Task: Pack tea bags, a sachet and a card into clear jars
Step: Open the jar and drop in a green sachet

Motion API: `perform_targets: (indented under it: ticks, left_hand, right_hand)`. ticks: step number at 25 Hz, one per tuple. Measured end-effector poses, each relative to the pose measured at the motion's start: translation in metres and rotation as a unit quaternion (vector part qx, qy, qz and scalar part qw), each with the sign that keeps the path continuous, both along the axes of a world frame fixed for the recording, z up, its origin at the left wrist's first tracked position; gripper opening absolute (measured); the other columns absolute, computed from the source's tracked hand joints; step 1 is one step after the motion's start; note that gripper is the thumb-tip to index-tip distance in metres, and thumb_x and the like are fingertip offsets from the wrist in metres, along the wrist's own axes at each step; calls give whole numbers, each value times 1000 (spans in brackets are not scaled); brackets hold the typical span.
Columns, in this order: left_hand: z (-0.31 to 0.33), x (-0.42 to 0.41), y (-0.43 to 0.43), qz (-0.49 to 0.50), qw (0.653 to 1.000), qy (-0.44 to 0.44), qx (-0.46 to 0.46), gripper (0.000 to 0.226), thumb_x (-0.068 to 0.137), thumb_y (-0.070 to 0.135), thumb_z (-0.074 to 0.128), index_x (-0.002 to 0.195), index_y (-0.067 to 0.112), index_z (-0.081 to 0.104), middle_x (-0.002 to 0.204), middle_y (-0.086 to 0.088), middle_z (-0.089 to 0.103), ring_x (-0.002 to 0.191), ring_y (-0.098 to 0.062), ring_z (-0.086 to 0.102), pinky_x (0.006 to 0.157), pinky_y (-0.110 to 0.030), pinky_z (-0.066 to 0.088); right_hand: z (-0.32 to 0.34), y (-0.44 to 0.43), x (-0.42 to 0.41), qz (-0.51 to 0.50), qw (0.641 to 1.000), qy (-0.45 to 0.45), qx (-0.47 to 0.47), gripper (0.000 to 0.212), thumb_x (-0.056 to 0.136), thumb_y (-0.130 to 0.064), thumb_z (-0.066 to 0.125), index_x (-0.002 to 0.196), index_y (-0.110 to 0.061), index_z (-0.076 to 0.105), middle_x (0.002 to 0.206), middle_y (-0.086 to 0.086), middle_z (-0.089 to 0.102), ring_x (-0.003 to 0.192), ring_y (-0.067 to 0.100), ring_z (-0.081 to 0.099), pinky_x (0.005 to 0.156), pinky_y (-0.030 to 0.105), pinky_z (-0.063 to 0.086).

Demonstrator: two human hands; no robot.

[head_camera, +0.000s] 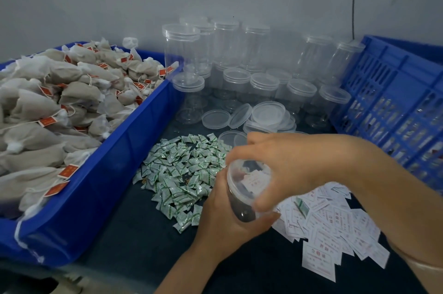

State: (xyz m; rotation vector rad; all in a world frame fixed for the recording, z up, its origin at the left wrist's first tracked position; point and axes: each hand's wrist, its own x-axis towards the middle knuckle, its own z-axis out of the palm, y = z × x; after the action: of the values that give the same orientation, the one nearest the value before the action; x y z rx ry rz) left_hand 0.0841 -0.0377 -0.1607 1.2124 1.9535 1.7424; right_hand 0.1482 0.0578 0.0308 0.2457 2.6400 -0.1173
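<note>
Clear plastic jar (242, 200) is held at frame centre-low, tilted, mouth toward 11 o'clock, above the dark table cover (143, 233). It is seen to be filled with dark contents; a white card (254, 180) with red print is seen lying on top through the lid (236, 175).

Left hand (223, 219): brought in from 6 o'clock, fingers (266, 219) curled tight round the jar's body, gripping it from below and the side.

Right hand (287, 164): brought in from 4 o'clock, fingers (239, 151) spread and bent over the lid's rim, with the thumb on the near edge; the lid is grasped from above. Whether the lid is fully seated cannot be told. A thin band (419, 263) is worn at the right wrist.

Surroundings, taken from the jar:
- 9 to 10 o'clock: blue tray (107, 162), heaped with tea bags (60, 92) carrying strings and red tags.
- Just beside the jar at 9 o'clock: green-and-white sachets (182, 174) scattered in a loose pile on the cover.
- 4 o'clock, partly under the right forearm: loose cards (330, 224), white with red print, overlapping.
- 12 o'clock, against the wall: empty jars (239, 59), capped, some stacked in two tiers.
- Between those and the hands: spare lids (266, 114), lying flat or leaning.
- 2 o'clock: slatted blue crate (388, 92); its contents are blurred.
</note>
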Motion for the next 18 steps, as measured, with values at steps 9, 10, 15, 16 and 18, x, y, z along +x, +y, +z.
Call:
perform_targets:
  ticks: [9, 10, 15, 16, 18]
  left_hand:
    - [-1, -1, 2, -5, 1000, -22, 1, 80, 50, 70, 81, 117, 56, 39, 113, 25, 59, 106, 6, 58, 85, -20, 53]
    - [-2, -1, 1, -6, 1000, -30, -5, 82, 48, 72, 80, 117, 52, 40, 114, 21, 60, 107, 3, 59, 87, -25, 54]
    - [2, -1, 1, -14, 1000, -16, 14, 83, 54, 60, 86, 122, 39, 42, 115, 11, 61, 105, -10, 63, 80, -38, 56]
    - [1, -1, 1, -17, 1000, -15, 12, 85, 55, 58, 86, 124, 37, 41, 118, 10, 60, 108, -11, 61, 82, -38, 55]
    - [2, -2, 1, -17, 1000, -6, 0, 87, 55, 60, 84, 127, 41, 38, 121, 15, 57, 112, -7, 59, 85, -34, 54]
  right_hand:
    - [-2, -11, -9, -27, 987, 157, -22, 58, 88, -76, 38, 111, -29, 62, 107, -15, 62, 98, 5, 59, 85, 32, 49]
    - [-6, -12, -8, -25, 983, 151, 102, 68, 84, -82, 28, 104, -24, 58, 95, -10, 60, 85, 11, 58, 69, 31, 45]
    - [-7, -8, 6, -1, 996, 51, 79, 52, 82, -55, 69, 124, -36, 43, 100, -10, 41, 82, 8, 48, 58, 27, 40]
    - [-4, -5, 8, 5, 999, 31, 35, 59, 81, -44, 76, 128, -40, 39, 108, -11, 39, 92, 9, 49, 65, 29, 47]
    - [-2, -2, 8, 30, 998, 15, -45, 62, 81, -23, 79, 128, -42, 43, 121, -16, 37, 113, 7, 44, 86, 37, 53]
